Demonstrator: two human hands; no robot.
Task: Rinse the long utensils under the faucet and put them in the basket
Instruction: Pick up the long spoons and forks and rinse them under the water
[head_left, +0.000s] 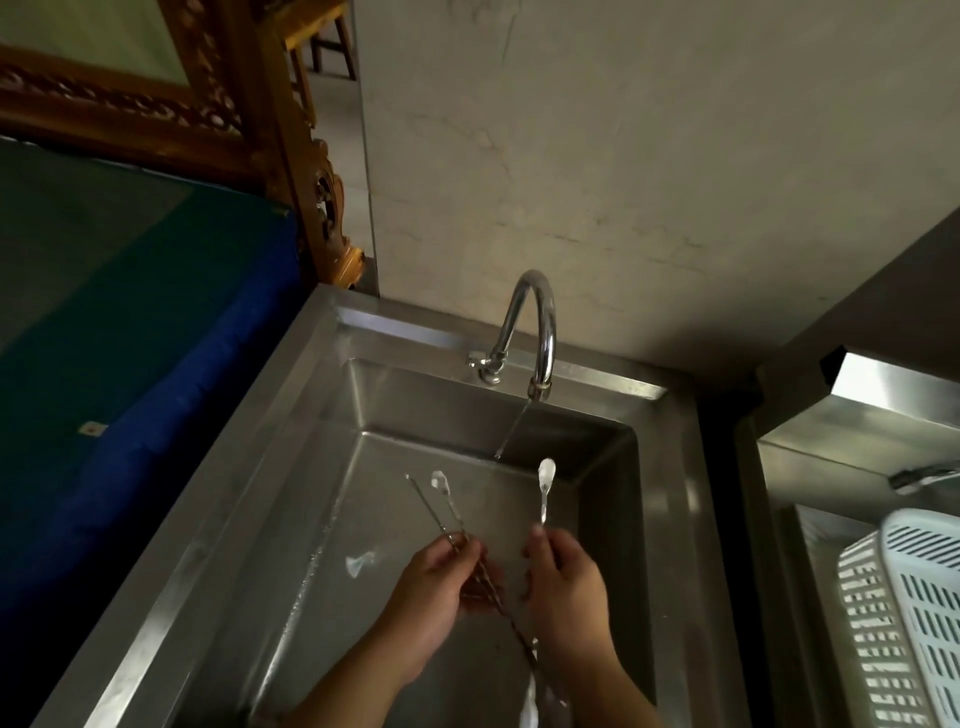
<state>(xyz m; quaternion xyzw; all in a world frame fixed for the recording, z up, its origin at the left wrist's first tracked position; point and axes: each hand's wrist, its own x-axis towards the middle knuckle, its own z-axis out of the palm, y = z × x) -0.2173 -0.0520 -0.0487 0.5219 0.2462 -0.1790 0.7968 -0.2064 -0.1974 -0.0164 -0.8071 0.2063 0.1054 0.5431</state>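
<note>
Over the steel sink (291, 519), my left hand (441, 587) grips a bundle of long thin metal utensils (441, 512), their tips fanning up and to the left. My right hand (563, 587) pinches the handle of a long spoon (545, 486), bowl up, just below and right of the water stream. The curved faucet (540, 322) runs a thin stream into the basin. A white slotted basket (904, 613) stands at the right edge.
A second steel counter (841, 431) holds the basket, across a dark gap from the sink. Left of the sink lies a blue and green cloth (130, 338). A carved wooden frame (260, 119) stands behind it. A bare wall (649, 156) rises behind the faucet.
</note>
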